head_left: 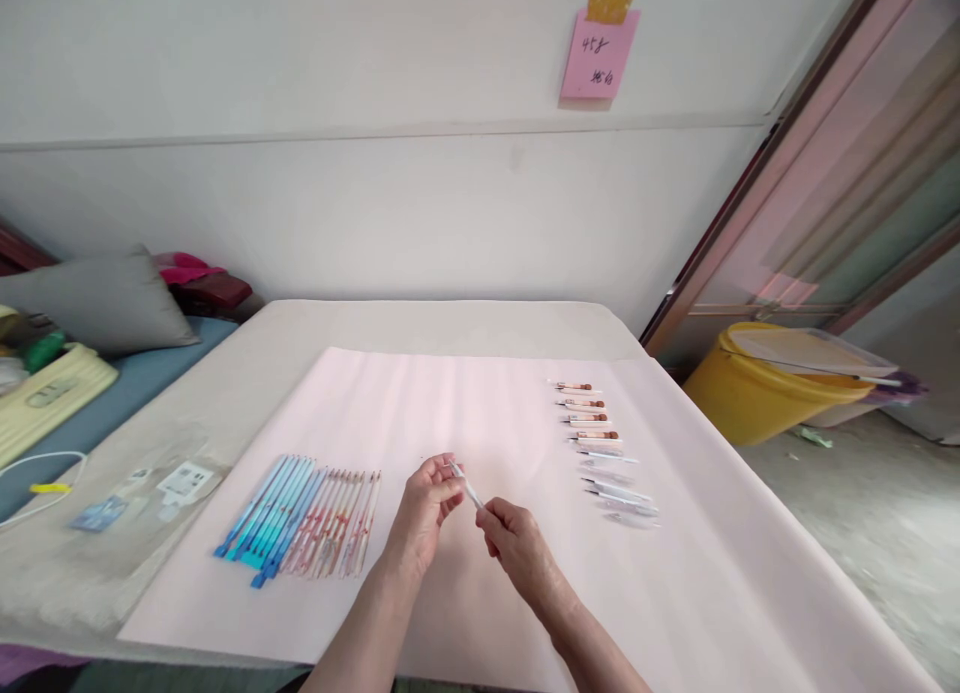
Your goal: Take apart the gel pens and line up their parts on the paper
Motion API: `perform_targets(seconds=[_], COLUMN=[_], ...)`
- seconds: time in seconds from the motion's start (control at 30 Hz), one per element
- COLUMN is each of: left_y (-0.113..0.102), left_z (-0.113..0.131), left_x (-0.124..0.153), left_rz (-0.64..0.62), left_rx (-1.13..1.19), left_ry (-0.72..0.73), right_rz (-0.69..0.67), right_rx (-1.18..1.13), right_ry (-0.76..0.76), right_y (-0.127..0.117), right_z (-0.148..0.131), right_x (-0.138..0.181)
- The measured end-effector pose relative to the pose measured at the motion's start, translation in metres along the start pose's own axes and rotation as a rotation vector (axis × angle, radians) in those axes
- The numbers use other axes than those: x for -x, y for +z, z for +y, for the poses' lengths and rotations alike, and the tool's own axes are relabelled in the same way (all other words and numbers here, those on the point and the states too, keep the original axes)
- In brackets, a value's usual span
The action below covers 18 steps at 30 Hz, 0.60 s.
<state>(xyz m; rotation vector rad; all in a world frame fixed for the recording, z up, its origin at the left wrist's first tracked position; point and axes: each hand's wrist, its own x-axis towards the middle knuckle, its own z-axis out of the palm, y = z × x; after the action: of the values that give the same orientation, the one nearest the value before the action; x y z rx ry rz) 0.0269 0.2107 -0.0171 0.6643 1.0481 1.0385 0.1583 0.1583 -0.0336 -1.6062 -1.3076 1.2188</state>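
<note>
Slim white pen [468, 485]: held slantwise between both hands, above the pale pink sheet [465, 403], near the middle of the work area.
Left hand [426, 501]: its fingers pinch the pen's far end.
Right hand [517, 541]: its fingers close around the near end (the tip is hidden inside the grip).
Blue pens [274, 503]: side by side in a slanting row on the sheet, left of the left hand, darker blue at their near ends.
Patterned pens [334, 518]: just beside the blue ones, pale with reddish markings, between them and the left hand.
Brown-ended pieces [589, 419]: four in a column on the sheet's right side.
White pieces [616, 491]: nearer the person, partly clear, their details too small to tell.
Surface [450, 323]: cream-coloured, under the sheet.
Clear bag [150, 508]: on the surface's left side, with a white label.
Yellow bin [720, 398]: on the floor at right.
Pink note [600, 58]: taped to the wall, handwritten.
</note>
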Motion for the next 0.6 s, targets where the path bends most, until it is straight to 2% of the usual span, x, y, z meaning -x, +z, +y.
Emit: perform_targets(seconds=[0.07,0.23,0.47,0.6], left_y=[0.0003,-0.0004,0.0000,-0.0008], left_z=[0.0005,-0.0010,-0.0005,-0.0005], left_x=[-0.0004,-0.0018,-0.0007,-0.0008], left_rz=[-0.023,0.043,-0.012,0.036], left_rx=[0.017,-0.127,-0.061,-0.115], left_ry=[-0.019,0.027,-0.011,0.006], right_rz=[-0.004,-0.017,-0.009,-0.009], right_rx=[0.000,0.008,0.014,0.021], right_ry=[-0.004,0.000,-0.012,-0.004], right_y=[-0.0003,0.0004,0.0010,0.0008], right_z=[0.0003,0.0002,0.0016,0.0020], right_x=[0.0003,0.0012,0.0000,0.0002])
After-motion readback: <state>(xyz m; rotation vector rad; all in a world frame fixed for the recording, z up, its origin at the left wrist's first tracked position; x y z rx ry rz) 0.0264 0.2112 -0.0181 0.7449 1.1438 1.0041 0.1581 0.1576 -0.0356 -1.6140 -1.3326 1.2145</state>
